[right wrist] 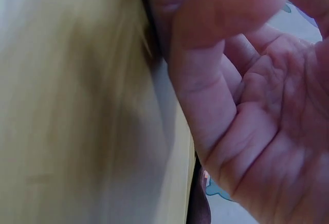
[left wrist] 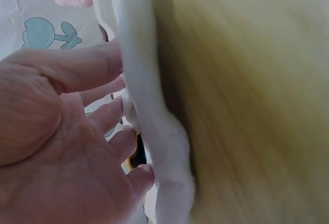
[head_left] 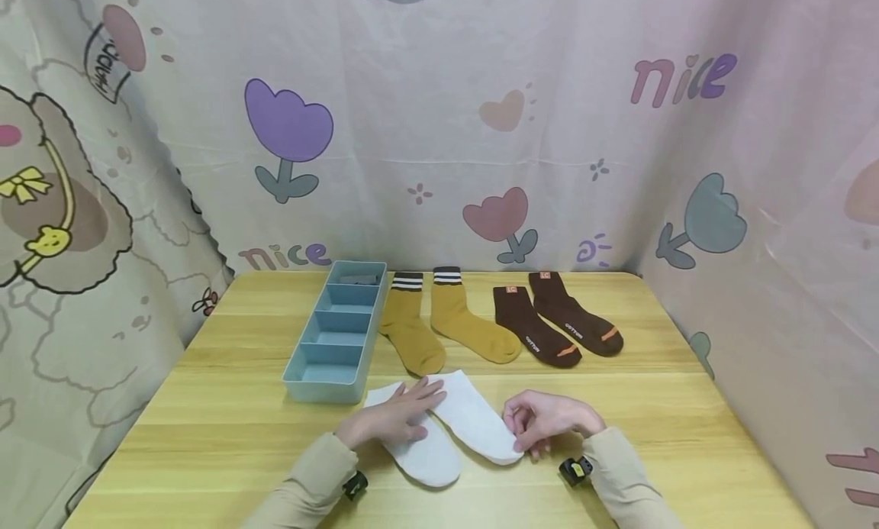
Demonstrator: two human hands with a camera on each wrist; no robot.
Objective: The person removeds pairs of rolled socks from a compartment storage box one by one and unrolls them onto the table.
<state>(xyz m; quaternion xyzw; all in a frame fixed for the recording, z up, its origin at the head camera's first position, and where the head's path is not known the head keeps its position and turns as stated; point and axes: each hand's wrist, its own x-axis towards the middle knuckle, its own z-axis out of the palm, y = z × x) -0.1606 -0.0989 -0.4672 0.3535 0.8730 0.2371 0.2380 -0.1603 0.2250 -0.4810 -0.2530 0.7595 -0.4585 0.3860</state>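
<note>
Two white socks lie side by side near the front of the table, the left sock [head_left: 431,460] and the right sock [head_left: 472,418]. Across their upper parts rests my left hand [head_left: 400,414], fingers extended and spread. In the left wrist view its fingers touch the edge of a white sock [left wrist: 141,64]. With curled fingers, my right hand [head_left: 549,416] pinches the toe edge of the right sock between thumb and forefinger. The right wrist view shows the bent fingers [right wrist: 200,90] close to the tabletop, but the pinched fabric is hidden there.
Left of the socks stands a blue-grey divided box [head_left: 295,388] with a dark grey folded item [head_left: 359,279] in its rear compartment. Behind lie mustard socks [head_left: 474,327] with striped cuffs and a brown pair [head_left: 577,315]. A patterned curtain [head_left: 412,132] encloses the wooden table [head_left: 659,437].
</note>
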